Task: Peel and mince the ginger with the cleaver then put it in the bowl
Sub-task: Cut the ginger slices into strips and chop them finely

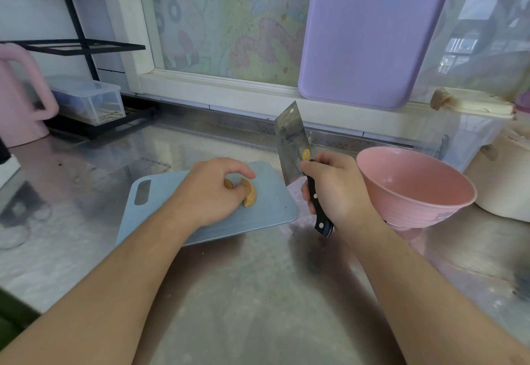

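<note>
A tan piece of ginger (249,196) lies on the light blue cutting board (275,207) on the steel counter. My left hand (212,189) curls over it and pinches it between thumb and fingers. My right hand (335,189) grips the black handle of the cleaver (292,141), held off the board to the right of the ginger, blade pointing up and away. The empty pink bowl (415,189) stands just right of my right hand.
A purple board (370,32) leans on the window behind. A clear lidded tub (470,124) and a cream pot (504,181) stand at the right. At the left are a pink jug (20,101), a black rack (80,46) and a clear box (91,101).
</note>
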A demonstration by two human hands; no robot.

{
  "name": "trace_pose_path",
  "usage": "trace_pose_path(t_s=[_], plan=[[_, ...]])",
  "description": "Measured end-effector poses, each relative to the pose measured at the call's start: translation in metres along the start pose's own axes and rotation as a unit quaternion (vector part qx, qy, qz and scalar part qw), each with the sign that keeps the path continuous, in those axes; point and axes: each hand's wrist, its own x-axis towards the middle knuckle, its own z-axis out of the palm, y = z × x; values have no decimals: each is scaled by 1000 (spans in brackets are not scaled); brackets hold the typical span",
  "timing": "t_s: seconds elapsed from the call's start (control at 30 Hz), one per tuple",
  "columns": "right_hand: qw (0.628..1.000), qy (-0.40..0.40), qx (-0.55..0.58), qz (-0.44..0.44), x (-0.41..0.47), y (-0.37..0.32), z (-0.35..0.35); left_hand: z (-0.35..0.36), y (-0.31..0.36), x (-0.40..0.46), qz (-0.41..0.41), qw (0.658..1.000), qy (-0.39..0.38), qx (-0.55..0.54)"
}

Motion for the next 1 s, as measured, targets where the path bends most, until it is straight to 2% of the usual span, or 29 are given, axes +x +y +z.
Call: trace_pose_path(t_s=[0.1,0.17,0.43,0.57,0.67,0.77,1.0], plan=[[1000,-2,-2,-1,0,0,0,-4,2,-4,-19,996,-67,47],[1000,-4,-2,-1,0,-1,0,-5,4,-5,-28,993,-79,79],[1000,-3,-27,2,-1,-3,1,-2,5,-5,-37,995,-66,71],[995,-23,-100,-6,-3,-8,4,-4,5,-5,-39,996,-63,42],[988,-56,-144,-5,-5,-11,9,-8,1,-4,-35,999,-26,10],[980,-79,-180,-1,-6,-15,11,-8,-3,-3,-26,999,0,36],[967,-107,-232,9,-7,-22,11,3,-6,3,31,992,5,122]])
